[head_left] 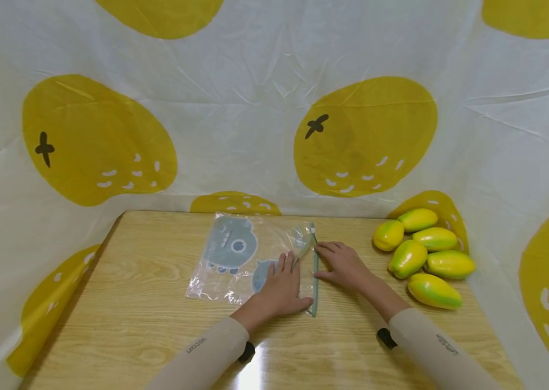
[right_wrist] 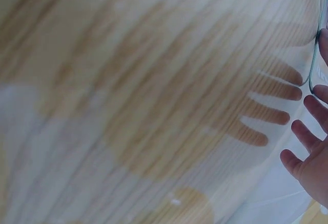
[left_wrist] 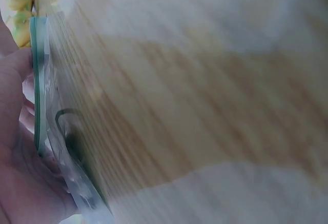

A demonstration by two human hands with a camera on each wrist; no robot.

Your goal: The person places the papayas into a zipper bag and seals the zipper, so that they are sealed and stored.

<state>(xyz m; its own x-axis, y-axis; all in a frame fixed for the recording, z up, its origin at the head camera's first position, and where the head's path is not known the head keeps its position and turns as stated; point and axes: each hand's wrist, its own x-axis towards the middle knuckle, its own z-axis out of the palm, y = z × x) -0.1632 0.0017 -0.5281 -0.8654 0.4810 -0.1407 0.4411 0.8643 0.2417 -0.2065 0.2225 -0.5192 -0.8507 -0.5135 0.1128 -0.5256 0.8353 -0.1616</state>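
A clear plastic zip bag [head_left: 206, 276] with blue cartoon monsters lies flat on the wooden table, its green zip edge [head_left: 315, 298] facing right. Near the top of that edge, one green lip slants back toward the left, so the mouth gapes there. My left hand [head_left: 279, 290] rests on the bag with fingers extended, its thumb close to the zip edge. At the mouth, my right hand [head_left: 345, 265] touches the green edge with its thumb and forefinger. Its other fingers are spread in the right wrist view, where the edge [right_wrist: 311, 75] bends near the fingertips.
Several yellow-green fruits [head_left: 442, 264], shaped like mangoes or papayas, lie grouped at the table's right side. A white cloth [head_left: 235, 135] with large yellow fruit prints hangs behind and around the table [head_left: 128, 292]. Dark wrist devices [head_left: 386, 338] sit under both sleeves.
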